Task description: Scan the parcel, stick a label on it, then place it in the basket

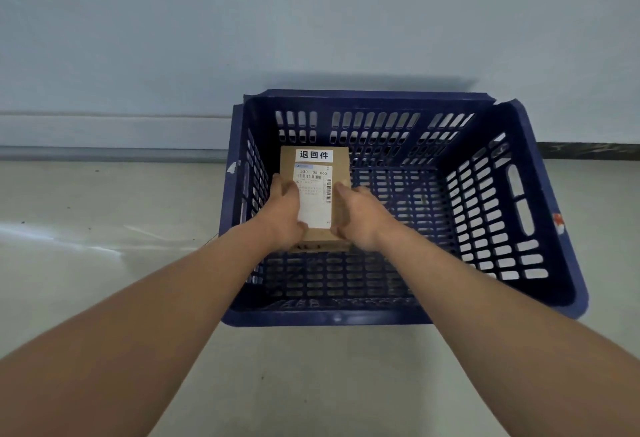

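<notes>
A small brown cardboard parcel [341, 163] sits low inside the dark blue slotted basket [540, 215], against its left wall. On the parcel's top are a white shipping label [317, 194] with barcodes and a smaller white sticker [314, 155] with black characters near the far edge. My left hand [282, 215] grips the parcel's left side, thumb on top. My right hand [360, 216] grips its right side. Both forearms reach over the basket's near rim. Whether the parcel rests on the basket floor I cannot tell.
The basket stands on a pale floor [104, 228] close to a light wall [173, 38] with a grey skirting strip. The right part of the basket's inside holds nothing visible. The basket's far right rim corner is chipped.
</notes>
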`<state>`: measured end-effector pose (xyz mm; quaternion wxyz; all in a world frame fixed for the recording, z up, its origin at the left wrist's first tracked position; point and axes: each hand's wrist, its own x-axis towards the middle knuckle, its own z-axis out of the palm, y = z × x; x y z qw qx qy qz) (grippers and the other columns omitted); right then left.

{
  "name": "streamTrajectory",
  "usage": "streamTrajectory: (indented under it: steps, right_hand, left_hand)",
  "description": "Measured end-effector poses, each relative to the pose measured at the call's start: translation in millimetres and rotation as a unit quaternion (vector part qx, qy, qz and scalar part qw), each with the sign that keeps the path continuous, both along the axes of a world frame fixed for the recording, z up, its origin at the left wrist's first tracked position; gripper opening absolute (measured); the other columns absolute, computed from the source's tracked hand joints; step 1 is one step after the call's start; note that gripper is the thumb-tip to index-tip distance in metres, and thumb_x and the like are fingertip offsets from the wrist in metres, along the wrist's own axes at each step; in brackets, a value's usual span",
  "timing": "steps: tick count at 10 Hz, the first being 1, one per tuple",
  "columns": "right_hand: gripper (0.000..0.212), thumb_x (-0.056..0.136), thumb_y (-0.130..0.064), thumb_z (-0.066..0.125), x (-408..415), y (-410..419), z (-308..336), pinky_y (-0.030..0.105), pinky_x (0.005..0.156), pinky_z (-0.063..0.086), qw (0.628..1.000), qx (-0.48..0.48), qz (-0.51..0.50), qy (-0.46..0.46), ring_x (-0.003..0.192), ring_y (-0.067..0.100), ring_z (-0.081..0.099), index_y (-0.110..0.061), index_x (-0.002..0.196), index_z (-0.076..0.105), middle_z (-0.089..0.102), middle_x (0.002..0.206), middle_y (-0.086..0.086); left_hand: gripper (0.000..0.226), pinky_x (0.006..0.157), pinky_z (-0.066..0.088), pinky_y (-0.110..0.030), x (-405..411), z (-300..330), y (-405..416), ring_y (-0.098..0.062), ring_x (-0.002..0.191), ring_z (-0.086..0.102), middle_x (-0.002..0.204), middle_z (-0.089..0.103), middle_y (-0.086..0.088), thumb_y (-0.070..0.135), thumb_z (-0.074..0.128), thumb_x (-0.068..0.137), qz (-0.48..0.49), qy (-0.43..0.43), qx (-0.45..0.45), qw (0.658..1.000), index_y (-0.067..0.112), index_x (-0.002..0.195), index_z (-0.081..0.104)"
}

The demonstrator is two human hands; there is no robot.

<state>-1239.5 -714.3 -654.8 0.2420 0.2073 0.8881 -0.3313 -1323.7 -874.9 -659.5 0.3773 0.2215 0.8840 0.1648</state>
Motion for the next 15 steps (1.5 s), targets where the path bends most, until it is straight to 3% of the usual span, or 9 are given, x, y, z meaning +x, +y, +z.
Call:
streamTrajectory:
  steps: [3,5,8,9,10,11,12,13,15]
  right_hand:
    - [0.08,0.089,-0.019,0.08,-3.1,-10.5,-9.1,0.034,0.107,0.045,0.999,0.027,0.032,-0.029,0.129,0.034,0.052,-0.017,0.156,0.036,0.037,0.147,0.016]
    - [0.077,0.091,-0.015,0.077,-3.5,-11.6,-14.2,0.041,0.111,0.048,0.998,0.033,0.039,-0.028,0.129,0.035,0.051,-0.015,0.155,0.035,0.036,0.145,0.016]
    - [0.087,0.091,-0.018,0.077,-1.8,-10.3,-25.0,0.041,0.112,0.047,0.996,0.063,0.062,-0.025,0.134,0.038,0.05,-0.014,0.161,0.026,0.028,0.155,0.019]
    - [0.091,0.093,-0.018,0.076,0.8,-9.2,-25.3,0.041,0.118,0.041,0.993,0.089,0.078,-0.024,0.144,0.041,0.043,-0.013,0.164,0.02,-0.006,0.172,0.019]
    - [0.096,0.097,-0.017,0.072,1.9,-8.6,-27.8,0.041,0.121,0.037,0.99,0.085,0.112,-0.019,0.152,0.034,0.035,-0.008,0.167,0.007,-0.022,0.173,0.011]
    - [0.098,0.1,-0.019,0.068,1.9,-9.5,-26.4,0.04,0.124,0.033,0.99,0.075,0.119,-0.029,0.156,0.032,0.029,-0.007,0.166,-0.003,-0.023,0.173,0.009]
    - [0.091,0.102,-0.021,0.065,4.5,-10.0,-23.1,0.041,0.124,0.032,0.99,0.078,0.11,-0.026,0.156,0.032,0.026,-0.008,0.167,0.001,-0.02,0.174,0.008]
    - [0.068,0.106,-0.019,0.055,12.0,-10.9,-9.4,0.046,0.121,0.036,0.993,0.075,0.092,-0.021,0.155,0.032,0.029,-0.013,0.165,0.021,-0.005,0.176,0.005]
    - [0.052,0.105,-0.014,0.051,25.7,-12.3,51.5,0.045,0.114,0.041,0.989,0.134,0.07,-0.009,0.149,0.033,0.038,-0.011,0.156,0.043,0.026,0.17,0.008]
  left_hand:
    - [0.095,0.12,0.019,-0.028,6.3,-1.9,1.1,-0.033,0.155,0.01,0.164,-0.031,-0.014,0.012,0.06,0.098,-0.021,-0.008,-0.053,0.998,0.004,0.159,-0.013]
    - [0.101,0.117,0.022,-0.024,8.9,-3.6,3.0,-0.028,0.154,0.013,0.164,-0.034,-0.01,0.005,0.063,0.096,-0.009,-0.019,-0.06,0.998,0.006,0.159,-0.016]
    - [0.103,0.112,0.04,-0.036,12.4,-13.9,5.0,-0.036,0.141,0.038,0.161,-0.036,-0.017,0.008,0.064,0.094,-0.051,0.044,-0.103,0.992,0.004,0.159,-0.016]
    - [0.1,0.119,0.032,-0.047,14.7,-18.8,6.0,-0.041,0.15,0.017,0.163,-0.031,-0.015,0.013,0.067,0.093,-0.066,0.095,-0.12,0.986,0.0,0.159,-0.007]
    - [0.098,0.122,0.024,-0.051,13.2,-20.3,6.2,-0.04,0.154,0.003,0.167,-0.02,-0.015,0.022,0.067,0.094,-0.096,0.11,-0.136,0.98,-0.002,0.159,-0.003]
    - [0.097,0.123,0.022,-0.052,11.0,-18.7,5.4,-0.04,0.155,0.0,0.167,-0.021,-0.015,0.022,0.064,0.097,-0.11,0.101,-0.147,0.978,-0.001,0.159,-0.007]
    - [0.092,0.123,0.022,-0.05,9.6,-12.6,4.0,-0.039,0.155,0.003,0.168,-0.013,-0.017,0.023,0.06,0.099,-0.114,0.101,-0.128,0.98,-0.001,0.159,-0.004]
    - [0.08,0.123,0.023,-0.045,11.8,3.5,4.9,-0.036,0.153,0.013,0.167,0.01,-0.021,0.03,0.053,0.102,-0.128,0.107,-0.105,0.98,-0.002,0.159,0.007]
    - [0.059,0.117,0.031,-0.048,16.4,62.7,7.8,-0.037,0.142,0.034,0.152,0.04,-0.02,0.042,0.038,0.105,-0.175,0.143,-0.105,0.968,0.003,0.149,0.038]
